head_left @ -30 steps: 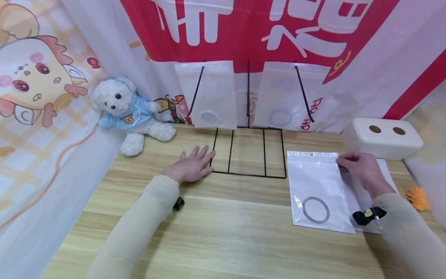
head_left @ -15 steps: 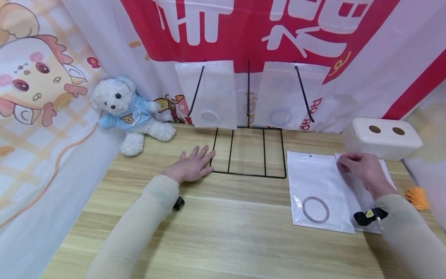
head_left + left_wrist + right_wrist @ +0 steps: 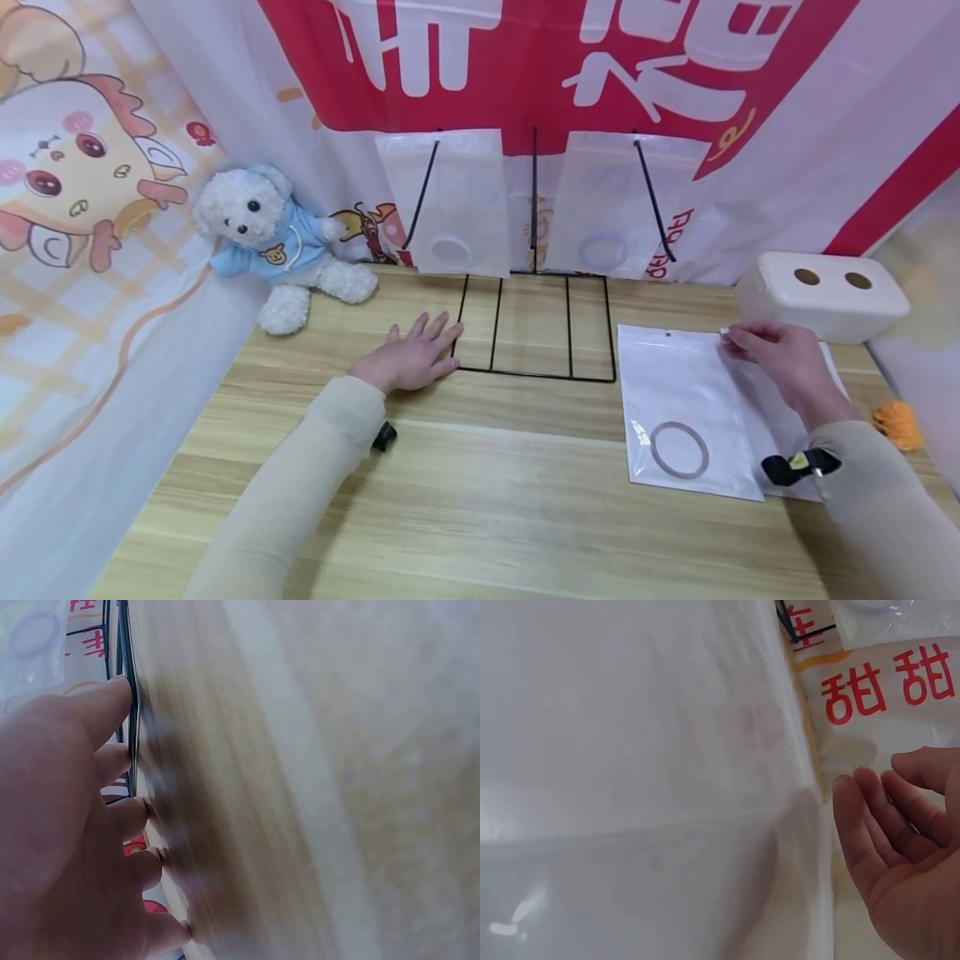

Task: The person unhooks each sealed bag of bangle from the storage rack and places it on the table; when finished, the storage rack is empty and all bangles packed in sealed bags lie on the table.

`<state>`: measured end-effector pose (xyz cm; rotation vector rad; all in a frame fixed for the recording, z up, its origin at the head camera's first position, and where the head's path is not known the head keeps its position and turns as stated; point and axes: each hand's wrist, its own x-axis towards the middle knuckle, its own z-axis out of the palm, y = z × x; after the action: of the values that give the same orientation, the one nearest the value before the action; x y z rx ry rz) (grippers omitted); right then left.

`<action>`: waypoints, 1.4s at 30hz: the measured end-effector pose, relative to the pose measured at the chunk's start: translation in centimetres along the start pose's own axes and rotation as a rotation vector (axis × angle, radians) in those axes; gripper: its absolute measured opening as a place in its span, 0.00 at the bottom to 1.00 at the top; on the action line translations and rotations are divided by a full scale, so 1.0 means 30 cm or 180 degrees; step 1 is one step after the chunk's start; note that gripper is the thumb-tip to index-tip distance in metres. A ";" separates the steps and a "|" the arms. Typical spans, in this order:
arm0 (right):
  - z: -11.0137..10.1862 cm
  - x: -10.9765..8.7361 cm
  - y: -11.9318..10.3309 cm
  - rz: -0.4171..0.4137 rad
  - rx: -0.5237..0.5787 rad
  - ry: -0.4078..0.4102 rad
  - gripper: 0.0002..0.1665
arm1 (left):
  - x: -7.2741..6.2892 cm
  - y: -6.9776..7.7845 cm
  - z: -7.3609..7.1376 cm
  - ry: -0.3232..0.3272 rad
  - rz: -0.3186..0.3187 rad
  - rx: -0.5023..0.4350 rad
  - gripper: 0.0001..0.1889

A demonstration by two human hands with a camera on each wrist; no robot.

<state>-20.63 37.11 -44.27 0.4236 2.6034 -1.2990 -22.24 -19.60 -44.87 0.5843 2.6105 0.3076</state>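
Note:
My left hand (image 3: 408, 358) lies with fingers spread on the wooden table, its fingertips at the left side of the black wire rack's base (image 3: 570, 333). Two white zip bags overlap on the right of the table. The upper bag (image 3: 667, 383) shows a greyish ring (image 3: 679, 450) near its bottom. My right hand (image 3: 787, 367) is over the lower bag (image 3: 772, 417), fingertips close to its top left corner. In the right wrist view the right fingers (image 3: 866, 847) are loosely bent beside a bag's edge, with nothing between them and the thumb.
Two more zip bags with rings, the left one (image 3: 457, 200) and the right one (image 3: 611, 200), hang on the rack's hooks. A white box with two holes (image 3: 817, 308) stands behind my right hand. A plush bear (image 3: 277, 242) sits back left; an orange item (image 3: 897, 425) lies at right.
The right fingers have shifted slightly up and left around the lower bag's corner, with the fingertips lifting a little. The left hand and the bags look the same.

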 end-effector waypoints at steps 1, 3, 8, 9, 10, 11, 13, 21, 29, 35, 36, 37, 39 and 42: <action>0.001 -0.002 -0.008 -0.0062 0.0025 0.0001 0.36 | 0.012 -0.009 0.006 -0.0003 -0.0017 0.0033 0.39; 0.005 -0.007 -0.027 -0.0182 0.0069 0.0006 0.38 | 0.027 -0.026 0.017 0.0017 0.0009 0.0022 0.40; 0.017 -0.034 -0.088 -0.0289 0.0099 0.0042 0.44 | 0.026 -0.020 0.014 0.0002 -0.0006 0.0031 0.39; 0.018 -0.038 -0.102 -0.0286 0.0122 0.0060 0.44 | 0.021 -0.014 0.011 0.0000 -0.0020 0.0057 0.39; 0.020 -0.042 -0.116 -0.0294 0.0171 0.0084 0.44 | 0.031 -0.027 0.022 0.0017 -0.0010 0.0055 0.39; 0.020 -0.044 -0.132 -0.0301 0.0205 0.0122 0.44 | 0.036 -0.034 0.030 0.0031 -0.0005 0.0064 0.39; 0.022 -0.048 -0.167 -0.0358 0.0297 0.0240 0.42 | 0.041 -0.043 0.038 0.0050 0.0018 0.0082 0.40; 0.003 -0.051 -0.324 -0.0730 0.0792 0.0613 0.34 | 0.037 -0.041 0.036 0.0045 0.0037 0.0058 0.40; -0.023 -0.044 -0.466 -0.0908 0.1047 0.0673 0.30 | 0.013 -0.016 0.012 0.0028 0.0030 0.0054 0.39; -0.024 -0.039 -0.551 -0.1102 0.1434 0.0862 0.31 | 0.009 -0.004 0.014 0.0051 -0.0020 0.0199 0.38; -0.025 -0.037 -0.564 -0.1118 0.1477 0.0883 0.32 | 0.023 -0.018 0.026 0.0068 -0.0015 0.0212 0.38; -0.026 -0.035 -0.577 -0.1122 0.1526 0.0895 0.33 | 0.033 -0.030 0.036 0.0086 -0.0007 0.0222 0.39; -0.029 -0.028 -0.601 -0.1132 0.1589 0.0906 0.35 | 0.034 -0.034 0.036 0.0060 0.0000 0.0173 0.40; -0.032 -0.014 -0.633 -0.1127 0.1652 0.0879 0.37 | 0.029 -0.036 0.031 0.0054 0.0038 0.0106 0.40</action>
<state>-26.77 26.96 -29.42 0.2316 2.6092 -2.1947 -22.89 -20.06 -46.35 0.6112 2.6338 0.2746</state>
